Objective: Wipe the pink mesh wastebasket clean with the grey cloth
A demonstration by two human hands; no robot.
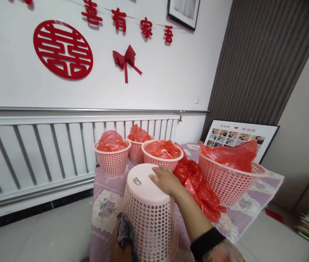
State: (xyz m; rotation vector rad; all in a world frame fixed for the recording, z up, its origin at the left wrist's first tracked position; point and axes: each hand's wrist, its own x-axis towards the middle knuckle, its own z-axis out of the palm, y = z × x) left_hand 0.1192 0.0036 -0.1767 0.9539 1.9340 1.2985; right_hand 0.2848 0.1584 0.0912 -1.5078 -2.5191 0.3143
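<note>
A pale pink perforated plastic basket (150,214) is upside down in front of me, its solid base up, with a small grey label (137,181) on it. My right hand (164,179) rests on the edge of that base, fingers stretched out over it. Low on the basket's left side, my left hand (120,238) grips a grey cloth (125,229) that touches the perforated wall. Part of the left hand is hidden by the cloth. Just beyond the basket, crumpled red plastic bags (198,182) lie on the tablecloth.
Three small baskets with red bag liners, such as the left one (112,163), stand at the table's far side. A larger lined basket (225,182) is on the right. A floral tablecloth (108,205) covers the table; a radiator (58,153) runs behind it. A photo board (238,133) leans behind.
</note>
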